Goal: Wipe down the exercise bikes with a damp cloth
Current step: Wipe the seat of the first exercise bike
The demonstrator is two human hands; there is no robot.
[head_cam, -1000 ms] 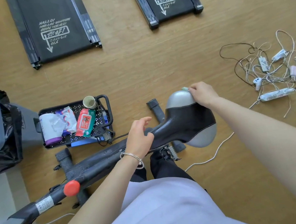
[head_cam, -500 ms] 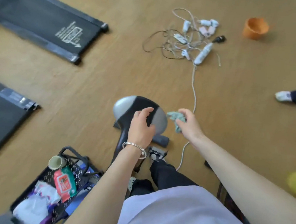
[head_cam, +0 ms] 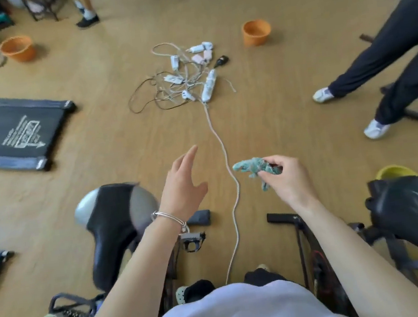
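The cloth, a small crumpled teal wad, was in the air between two exercise bikes, touching neither. The right hand pinched it, thumb and fingers curled round one end while the rest poked out to the left. The left hand was empty, its fingers straight and spread, held over the floor just beside the black-and-grey housing of the left bike but not on it. The right bike sat blurred at the lower right. A white cable ran along the floor between the hands toward a tangle of chargers.

By the look of it, this was a changeover between bikes rather than a wiping stroke. The next move would call for bringing the cloth down flat onto a housing, most likely the right bike's, and steadying the frame with the free hand, while keeping feet clear of the cable
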